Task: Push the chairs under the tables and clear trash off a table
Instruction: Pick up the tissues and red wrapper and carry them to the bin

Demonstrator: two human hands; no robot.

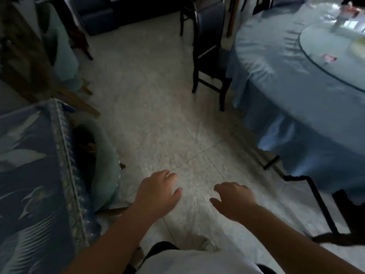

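My left hand (158,191) and my right hand (235,200) hang over the tiled floor, fingers loosely curled, holding nothing. A round table with a blue cloth (276,62) stands at the right, with a glass turntable (324,42) on top. A pink scrap (329,57) lies on the turntable and blurred items (344,18) sit at the far side. A dark chair (211,56) stands at the table's left edge, its seat partly under the cloth. Another dark chair (316,196) stands at the lower right, close to the table.
A table with a blue patterned cloth (33,175) fills the lower left, with a pale green chair (102,155) tucked beside it. A brown chair (25,62) and more dark furniture stand at the upper left. The tiled floor (154,105) runs between the tables.
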